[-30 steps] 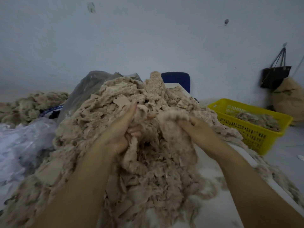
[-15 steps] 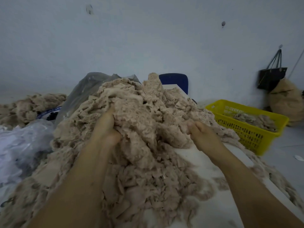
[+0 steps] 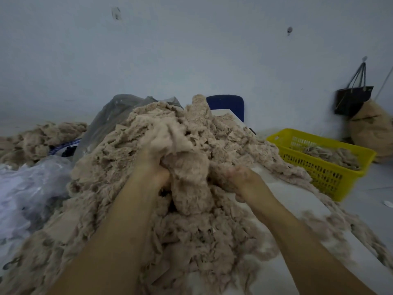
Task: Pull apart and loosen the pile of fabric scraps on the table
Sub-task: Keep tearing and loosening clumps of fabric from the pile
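1. The left hand (image 3: 154, 167) is sunk into the pile of fabric scraps (image 3: 191, 231); fingers hidden, grip I cannot tell
2. The right hand (image 3: 244, 179) curls its fingers around a clump
3. The pile covers the table (image 3: 282, 184); bare surface only near its right edge
4. A yellow basket (image 3: 323, 173) stands beyond this edge

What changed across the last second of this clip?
Both hands dropped from their lift into the pile, then drew together: the right hand now grips a clump, the left hand buried beside it. The yellow basket stayed put.
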A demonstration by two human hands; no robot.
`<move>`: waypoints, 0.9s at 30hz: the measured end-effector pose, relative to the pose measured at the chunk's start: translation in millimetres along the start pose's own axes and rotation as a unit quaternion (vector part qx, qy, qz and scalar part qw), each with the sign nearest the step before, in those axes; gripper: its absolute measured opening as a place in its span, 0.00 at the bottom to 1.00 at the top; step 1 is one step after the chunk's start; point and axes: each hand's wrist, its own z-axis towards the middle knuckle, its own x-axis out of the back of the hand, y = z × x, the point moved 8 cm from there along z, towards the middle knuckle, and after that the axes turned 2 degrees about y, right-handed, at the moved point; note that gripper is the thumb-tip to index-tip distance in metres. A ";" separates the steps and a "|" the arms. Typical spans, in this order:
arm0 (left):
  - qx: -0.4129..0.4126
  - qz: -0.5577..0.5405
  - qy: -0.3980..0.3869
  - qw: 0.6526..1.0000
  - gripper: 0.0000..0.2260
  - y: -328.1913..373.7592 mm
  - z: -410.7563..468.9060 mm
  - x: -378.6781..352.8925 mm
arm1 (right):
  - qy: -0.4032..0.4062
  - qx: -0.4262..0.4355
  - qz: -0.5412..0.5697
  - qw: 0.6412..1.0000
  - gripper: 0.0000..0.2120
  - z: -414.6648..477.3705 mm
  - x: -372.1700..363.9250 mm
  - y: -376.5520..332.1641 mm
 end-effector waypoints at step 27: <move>-0.012 0.587 -0.311 0.747 0.19 -90.5 -18.7 -40.7 | -0.020 -0.164 0.388 0.907 0.17 2.3 10.1 35.1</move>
